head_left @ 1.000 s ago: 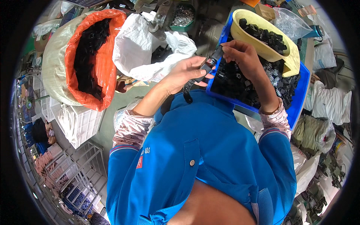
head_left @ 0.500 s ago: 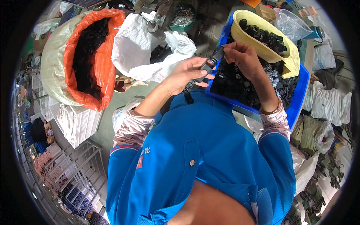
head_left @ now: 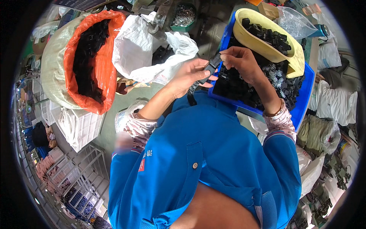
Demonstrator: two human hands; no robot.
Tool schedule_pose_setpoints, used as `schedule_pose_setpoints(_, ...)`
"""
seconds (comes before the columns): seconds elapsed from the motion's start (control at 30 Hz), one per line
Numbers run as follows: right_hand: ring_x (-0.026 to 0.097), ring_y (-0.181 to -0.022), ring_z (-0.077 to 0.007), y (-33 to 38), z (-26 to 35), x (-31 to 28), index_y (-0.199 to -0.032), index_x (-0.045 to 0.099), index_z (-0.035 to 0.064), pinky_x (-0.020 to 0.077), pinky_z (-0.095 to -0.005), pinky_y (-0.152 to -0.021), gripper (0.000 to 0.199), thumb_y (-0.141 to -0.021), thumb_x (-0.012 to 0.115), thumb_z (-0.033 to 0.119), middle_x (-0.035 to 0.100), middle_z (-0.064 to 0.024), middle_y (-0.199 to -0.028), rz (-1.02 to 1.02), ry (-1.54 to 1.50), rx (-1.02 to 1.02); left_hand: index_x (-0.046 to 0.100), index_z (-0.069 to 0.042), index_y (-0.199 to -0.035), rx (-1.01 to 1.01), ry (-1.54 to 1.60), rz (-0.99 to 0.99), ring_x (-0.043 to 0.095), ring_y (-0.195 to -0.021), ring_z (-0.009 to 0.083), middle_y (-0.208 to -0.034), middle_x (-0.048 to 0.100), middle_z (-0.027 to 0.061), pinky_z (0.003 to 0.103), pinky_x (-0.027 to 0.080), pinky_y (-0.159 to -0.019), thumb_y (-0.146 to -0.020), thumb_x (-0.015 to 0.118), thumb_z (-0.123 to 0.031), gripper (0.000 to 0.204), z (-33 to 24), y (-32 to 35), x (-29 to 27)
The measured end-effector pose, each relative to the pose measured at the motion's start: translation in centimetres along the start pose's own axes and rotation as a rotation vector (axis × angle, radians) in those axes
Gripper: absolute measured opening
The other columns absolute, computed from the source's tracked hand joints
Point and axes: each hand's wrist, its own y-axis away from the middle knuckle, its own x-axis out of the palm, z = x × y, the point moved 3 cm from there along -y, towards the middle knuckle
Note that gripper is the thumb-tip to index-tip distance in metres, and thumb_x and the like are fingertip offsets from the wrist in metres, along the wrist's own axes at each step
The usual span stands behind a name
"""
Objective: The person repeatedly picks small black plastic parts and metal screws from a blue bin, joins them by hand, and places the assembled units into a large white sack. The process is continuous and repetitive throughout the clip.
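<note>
Black plastic buckle [head_left: 212, 65] pinched between both hands' grip, strap dangling below.

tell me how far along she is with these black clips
Done: cannot tell which black parts are finished; the orange-lined sack holds many. In hand: the left hand and right hand pinch one black buckle on a strap over the blue bin. Left: that bin and the yellow tray remain heaped with loose black parts, so plenty seems to remain.

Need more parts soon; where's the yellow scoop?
In the head view, upper right: the yellow scoop lies in the blue bin, beyond the right hand.
</note>
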Motion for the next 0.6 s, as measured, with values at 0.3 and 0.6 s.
schedule_pose_setpoints(0.3, 0.054, -0.071, -0.0094, 0.5, -0.1, 1.5, -0.099, 0.066, -0.0027, 0.0441, -0.0242, -0.067, 0.021, -0.087, 0.071, 0.013, 0.062, -0.0034, -0.082, 0.053, -0.042, -0.059, 0.051, 0.001, -0.123, -0.021, -0.005, 0.011, 0.066, -0.101, 0.0272, -0.113, 0.064, 0.0172, 0.038, 0.059, -0.079, -0.095, 0.061, -0.012, 0.033, -0.1, 0.1, -0.1)
schedule_pose_setpoints(0.6, 0.058, -0.085, -0.0107, 3.1, -1.9, 3.0, -0.102, 0.067, -0.0016, 0.0482, -0.0263, -0.076, 0.017, -0.090, 0.064, 0.010, 0.066, -0.0068, -0.106, 0.075, -0.043, -0.093, 0.043, -0.004, -0.120, 0.098, -0.243, -0.179, 0.069, -0.078, 0.0173, -0.093, 0.065, 0.0080, 0.028, 0.056, -0.052, -0.094, 0.064, -0.011, 0.034, 1.2, 1.2, 0.4)
